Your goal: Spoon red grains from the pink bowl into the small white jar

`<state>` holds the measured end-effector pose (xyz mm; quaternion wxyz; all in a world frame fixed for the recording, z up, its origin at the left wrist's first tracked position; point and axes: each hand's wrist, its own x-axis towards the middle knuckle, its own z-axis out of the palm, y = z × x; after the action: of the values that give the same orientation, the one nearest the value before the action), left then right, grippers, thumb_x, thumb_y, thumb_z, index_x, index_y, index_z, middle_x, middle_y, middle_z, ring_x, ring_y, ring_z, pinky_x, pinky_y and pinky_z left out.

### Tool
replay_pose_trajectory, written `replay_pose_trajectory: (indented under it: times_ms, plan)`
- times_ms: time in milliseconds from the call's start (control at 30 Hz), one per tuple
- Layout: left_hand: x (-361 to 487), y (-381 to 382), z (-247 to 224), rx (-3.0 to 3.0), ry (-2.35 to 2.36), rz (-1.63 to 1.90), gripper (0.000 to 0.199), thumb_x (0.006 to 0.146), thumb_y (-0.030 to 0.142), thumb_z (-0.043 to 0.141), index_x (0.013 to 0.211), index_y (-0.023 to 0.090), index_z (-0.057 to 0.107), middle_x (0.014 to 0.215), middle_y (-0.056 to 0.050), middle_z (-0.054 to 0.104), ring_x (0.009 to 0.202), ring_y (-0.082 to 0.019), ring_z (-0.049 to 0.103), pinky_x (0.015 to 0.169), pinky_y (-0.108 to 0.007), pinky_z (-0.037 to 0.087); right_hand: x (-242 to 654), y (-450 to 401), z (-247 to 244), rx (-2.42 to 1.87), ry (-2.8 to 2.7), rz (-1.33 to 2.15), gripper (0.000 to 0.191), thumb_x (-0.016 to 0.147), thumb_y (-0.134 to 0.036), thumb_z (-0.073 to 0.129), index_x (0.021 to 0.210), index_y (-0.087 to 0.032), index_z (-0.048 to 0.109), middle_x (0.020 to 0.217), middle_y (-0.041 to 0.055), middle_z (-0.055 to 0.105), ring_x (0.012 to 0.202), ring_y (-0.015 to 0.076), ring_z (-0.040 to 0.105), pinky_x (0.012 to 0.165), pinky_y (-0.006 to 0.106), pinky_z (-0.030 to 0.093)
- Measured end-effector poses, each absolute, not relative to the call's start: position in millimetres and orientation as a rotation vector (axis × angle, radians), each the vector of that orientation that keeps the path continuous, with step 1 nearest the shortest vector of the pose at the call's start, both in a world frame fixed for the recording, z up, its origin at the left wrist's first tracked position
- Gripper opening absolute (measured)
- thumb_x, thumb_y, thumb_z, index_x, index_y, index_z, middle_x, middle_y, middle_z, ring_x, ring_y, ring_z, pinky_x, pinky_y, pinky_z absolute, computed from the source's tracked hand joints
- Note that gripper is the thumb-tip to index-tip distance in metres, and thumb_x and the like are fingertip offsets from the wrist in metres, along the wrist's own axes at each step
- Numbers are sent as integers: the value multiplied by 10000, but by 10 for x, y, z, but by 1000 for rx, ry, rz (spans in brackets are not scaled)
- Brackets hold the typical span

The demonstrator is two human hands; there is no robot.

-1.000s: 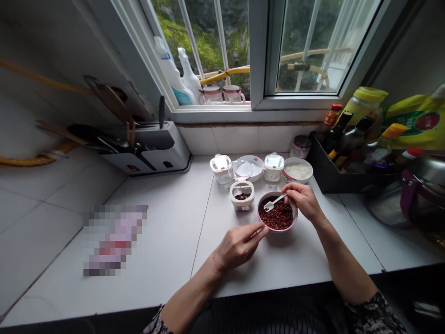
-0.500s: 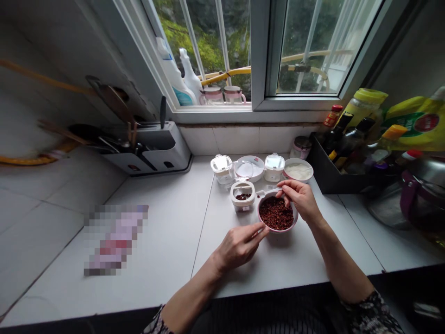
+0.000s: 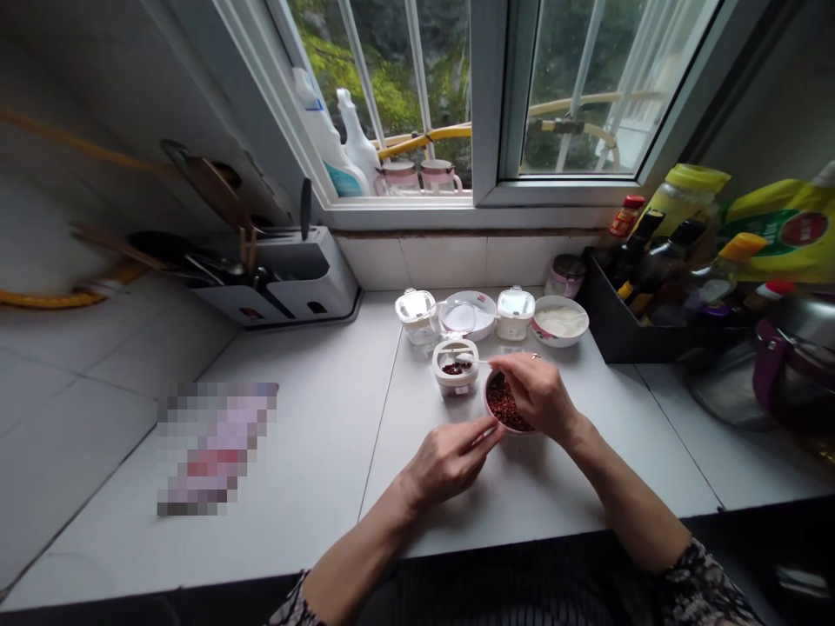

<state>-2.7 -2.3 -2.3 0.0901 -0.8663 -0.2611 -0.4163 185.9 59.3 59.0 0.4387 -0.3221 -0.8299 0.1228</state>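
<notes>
A pink bowl (image 3: 501, 402) of dark red peppercorn-like spice stands on the white counter (image 3: 313, 452). My left hand (image 3: 447, 459) rests on the counter with its fingertips touching the bowl's near rim. My right hand (image 3: 536, 393) lies over the bowl and holds a small white spoon (image 3: 470, 360), whose tip reaches over a small white spice jar (image 3: 455, 369) with a little red spice inside. The jar's clear lid (image 3: 457, 318) stands flipped up.
Behind stand two more spice jars (image 3: 416, 315) (image 3: 514, 313), a white bowl (image 3: 480, 311) and a bowl of white powder (image 3: 559, 322). A black tray of sauce bottles (image 3: 643, 287) lies right, a knife and utensil holder (image 3: 287, 276) left, spray bottles (image 3: 339, 143) on the windowsill.
My right hand moved left with the spoon, from scooping in the pink bowl to over the small spice jar. My left hand has not moved.
</notes>
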Motion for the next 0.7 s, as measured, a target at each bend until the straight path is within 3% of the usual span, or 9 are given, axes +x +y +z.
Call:
replay_pose_trajectory:
  times_ms: [267,700]
  plan:
    - [-41,-20,-24,-2616,-778,-1227,396,938,48,434,1298,138,572,1081,-131,711,880,-158,724,716,-242,625,2247,696,714,-1161,-1825,510,182,827,-203,462,727,-199,615,610,-4,606,552,140,545,578,260,437]
    - [-42,-26,-34,-2627,-779,-1224,421,940,50,438,1332,149,554,1102,-132,709,912,-163,725,752,-248,627,2158,716,576,-1203,-1935,716,198,794,-174,452,716,-200,632,595,-12,615,589,148,562,575,246,410]
